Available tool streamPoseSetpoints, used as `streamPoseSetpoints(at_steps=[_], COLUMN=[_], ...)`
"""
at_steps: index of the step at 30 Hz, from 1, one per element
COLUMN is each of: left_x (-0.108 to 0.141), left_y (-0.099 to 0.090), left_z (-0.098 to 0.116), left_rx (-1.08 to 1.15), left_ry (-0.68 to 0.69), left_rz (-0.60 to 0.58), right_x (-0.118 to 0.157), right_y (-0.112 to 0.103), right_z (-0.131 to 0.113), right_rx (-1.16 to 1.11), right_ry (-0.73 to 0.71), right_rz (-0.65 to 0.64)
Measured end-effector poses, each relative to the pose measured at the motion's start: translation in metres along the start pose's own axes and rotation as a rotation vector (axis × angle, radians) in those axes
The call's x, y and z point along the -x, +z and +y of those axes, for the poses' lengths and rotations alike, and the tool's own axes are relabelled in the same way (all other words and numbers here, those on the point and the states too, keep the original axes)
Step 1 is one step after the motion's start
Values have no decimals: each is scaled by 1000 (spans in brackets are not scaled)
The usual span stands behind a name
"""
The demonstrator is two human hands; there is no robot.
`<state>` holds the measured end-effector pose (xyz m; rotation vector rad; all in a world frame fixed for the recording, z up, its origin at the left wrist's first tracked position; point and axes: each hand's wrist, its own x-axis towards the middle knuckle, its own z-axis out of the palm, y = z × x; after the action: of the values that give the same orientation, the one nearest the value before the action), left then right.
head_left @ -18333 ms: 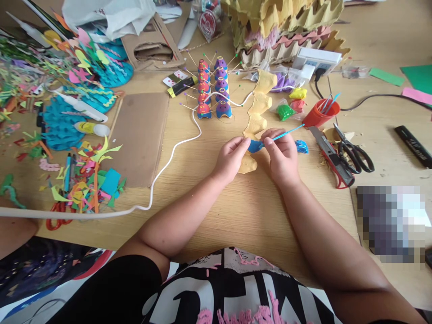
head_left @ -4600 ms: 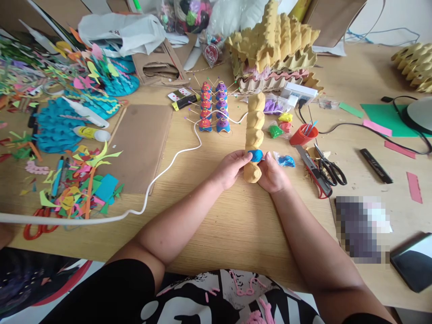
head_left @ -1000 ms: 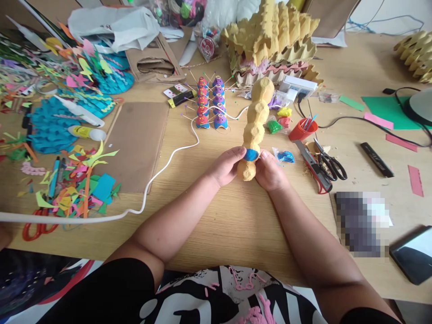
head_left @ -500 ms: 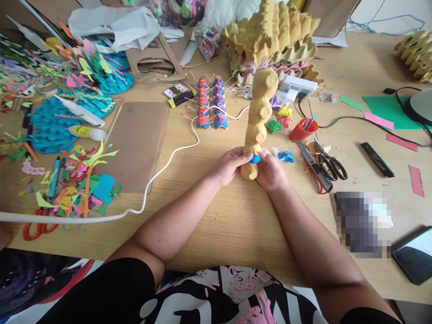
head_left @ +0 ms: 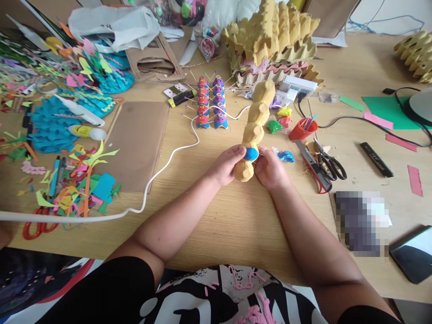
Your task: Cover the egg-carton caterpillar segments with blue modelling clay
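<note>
A yellow egg-carton strip [head_left: 262, 112] with a row of bumps is held up over the table, leaning slightly right at its top. A smooth patch of blue clay [head_left: 250, 154] covers part of it near the lower end. My left hand [head_left: 227, 165] is closed round the strip's left edge, thumb beside the blue patch. On the opposite edge, my right hand [head_left: 271, 170] is closed with its thumb and fingertips at the blue clay; its other fingers are partly hidden. A bag of blue clay [head_left: 286, 156] lies just beyond my right hand.
Two painted carton strips [head_left: 203, 103] with pins stand behind. A white cable [head_left: 172, 157] crosses the table. To the right lie a cutter [head_left: 313, 166], scissors [head_left: 332, 164] and a red cup [head_left: 303, 130]. Paper scraps [head_left: 74, 189] cover the left; egg trays [head_left: 270, 40] are stacked at the back.
The strip has tipped and turned, its top now lower and its lower end further left. More of the blue patch shows. My right thumb has shifted to the patch's right edge.
</note>
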<state>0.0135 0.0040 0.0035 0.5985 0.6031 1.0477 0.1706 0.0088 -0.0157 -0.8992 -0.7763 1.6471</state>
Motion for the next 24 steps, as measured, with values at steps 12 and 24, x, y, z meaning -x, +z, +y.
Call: streamPoseSetpoints(at_steps=[12,24], left_x=[-1,-3], left_y=[1,2], left_z=[5,1], left_rx=[76,63], left_ry=[-53,-64], left_rz=[110,117], right_x=[7,22], right_y=[1,17], right_z=[-8,-12], right_rx=[90,350], right_ry=[-334,-458], right_rz=[-44,-57])
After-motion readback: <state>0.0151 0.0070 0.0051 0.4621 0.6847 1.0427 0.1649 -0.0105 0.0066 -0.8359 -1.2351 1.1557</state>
